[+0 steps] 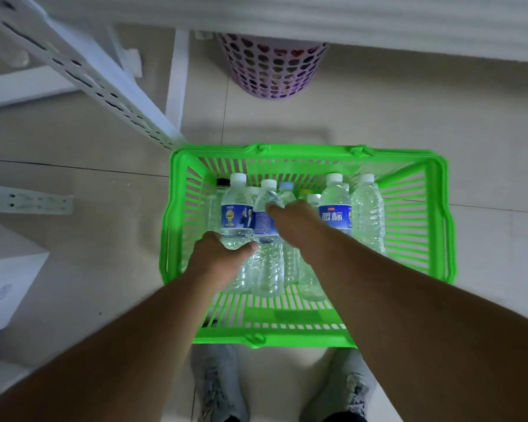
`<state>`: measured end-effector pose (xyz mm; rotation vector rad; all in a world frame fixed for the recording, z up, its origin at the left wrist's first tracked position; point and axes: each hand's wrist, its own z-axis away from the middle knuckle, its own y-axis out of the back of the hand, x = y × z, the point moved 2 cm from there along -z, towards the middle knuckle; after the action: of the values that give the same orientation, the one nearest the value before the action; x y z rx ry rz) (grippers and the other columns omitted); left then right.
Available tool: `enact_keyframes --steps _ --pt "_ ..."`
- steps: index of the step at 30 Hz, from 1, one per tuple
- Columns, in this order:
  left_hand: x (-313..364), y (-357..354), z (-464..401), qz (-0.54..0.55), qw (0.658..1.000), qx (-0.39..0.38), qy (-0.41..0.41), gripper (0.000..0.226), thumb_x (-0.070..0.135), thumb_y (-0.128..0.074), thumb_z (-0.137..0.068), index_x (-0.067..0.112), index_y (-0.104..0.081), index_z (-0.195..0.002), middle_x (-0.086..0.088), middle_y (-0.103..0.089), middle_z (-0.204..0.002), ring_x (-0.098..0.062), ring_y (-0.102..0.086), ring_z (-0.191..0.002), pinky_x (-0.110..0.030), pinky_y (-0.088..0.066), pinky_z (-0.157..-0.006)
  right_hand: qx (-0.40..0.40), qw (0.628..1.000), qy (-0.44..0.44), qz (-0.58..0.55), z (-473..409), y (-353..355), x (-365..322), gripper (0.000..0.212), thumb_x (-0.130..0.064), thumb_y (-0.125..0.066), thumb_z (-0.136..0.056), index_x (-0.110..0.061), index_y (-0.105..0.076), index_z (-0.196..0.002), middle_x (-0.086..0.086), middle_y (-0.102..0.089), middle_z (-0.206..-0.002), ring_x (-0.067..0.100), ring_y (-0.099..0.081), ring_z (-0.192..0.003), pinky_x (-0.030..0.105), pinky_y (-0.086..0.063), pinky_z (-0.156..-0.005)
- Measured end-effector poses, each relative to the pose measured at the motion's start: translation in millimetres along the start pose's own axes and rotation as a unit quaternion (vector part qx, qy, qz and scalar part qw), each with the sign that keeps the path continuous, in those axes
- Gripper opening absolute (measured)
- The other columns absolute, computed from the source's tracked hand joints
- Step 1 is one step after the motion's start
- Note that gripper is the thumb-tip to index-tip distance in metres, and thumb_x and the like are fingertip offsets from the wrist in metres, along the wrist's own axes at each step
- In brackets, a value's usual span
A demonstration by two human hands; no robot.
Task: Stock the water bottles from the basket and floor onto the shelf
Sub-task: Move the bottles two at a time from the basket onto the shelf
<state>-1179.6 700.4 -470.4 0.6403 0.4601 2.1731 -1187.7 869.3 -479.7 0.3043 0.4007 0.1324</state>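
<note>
2 hands reach down into the basket point(436, 220), which sits on the floor just in front of the shelf point(83, 74) and holds about 10 bottles standing close together toward its far side.

On the left, the left hand point(217, 257) curls round the lower body of a blue-label bottle point(237, 208), thumb on one side and fingers hidden behind it, so the grip looks closed on that bottle. Beside it stands a second bottle point(267, 217); the right hand point(293, 220) lies against its upper part with the thumb pressed on the label, though the fingers are out of sight, so whether they wrap it fully I cannot tell. Farther right stand another labelled bottle point(336, 205) and a bare one point(368, 208).

These look full, so each is likely moderately heavy for 1 hand. Their thin ribbed plastic probably gives under a hard squeeze, and the bare sections may be slick. Mid-body, at or just under the label, seems the firmest place to hold; the cap end offers less purchase. Tight packing may drag neighbours along on lifting.
</note>
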Motion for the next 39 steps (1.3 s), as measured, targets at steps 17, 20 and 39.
enact_keyframes --steps 17,20,39 --pt "-13.5 8.5 19.2 0.087 0.996 0.003 -0.012 0.025 0.025 -0.081 -0.076 0.020 -0.059 -0.086 0.005 -0.063 -0.081 -0.006 -0.057 -0.063 -0.016 -0.041 -0.047 0.052 0.998 0.038 -0.010 5.6 -9.5 23.5 0.051 -0.045 -0.075 -0.075 -0.007 -0.063 -0.106 0.004 -0.066 -0.085 0.016 -0.060 -0.062 0.020 -0.041 -0.050" --pt "-6.8 30.6 49.7 0.124 0.991 0.029 -0.042 0.021 0.020 -0.085 -0.070 0.020 -0.065 -0.076 0.012 -0.069 -0.066 0.007 -0.063 -0.059 -0.011 -0.044 -0.050 0.077 0.993 0.079 -0.035 44.6 12.2 13.1 0.040 -0.043 -0.075 -0.078 -0.015 -0.065 -0.105 0.002 -0.070 -0.087 0.014 -0.065 -0.068 0.020 -0.042 -0.049" --pt "113.7 310.4 490.7 0.226 0.935 0.014 -0.272 0.043 0.011 -0.085 -0.073 0.025 -0.065 -0.110 0.011 -0.075 -0.102 -0.002 -0.068 -0.096 -0.023 -0.050 -0.087 0.131 0.906 0.390 -0.094 589.6 218.6 -166.5 0.017 -0.025 -0.077 -0.086 -0.030 -0.074 -0.101 -0.017 -0.075 -0.091 -0.001 -0.066 -0.084 0.007 -0.047 -0.070"
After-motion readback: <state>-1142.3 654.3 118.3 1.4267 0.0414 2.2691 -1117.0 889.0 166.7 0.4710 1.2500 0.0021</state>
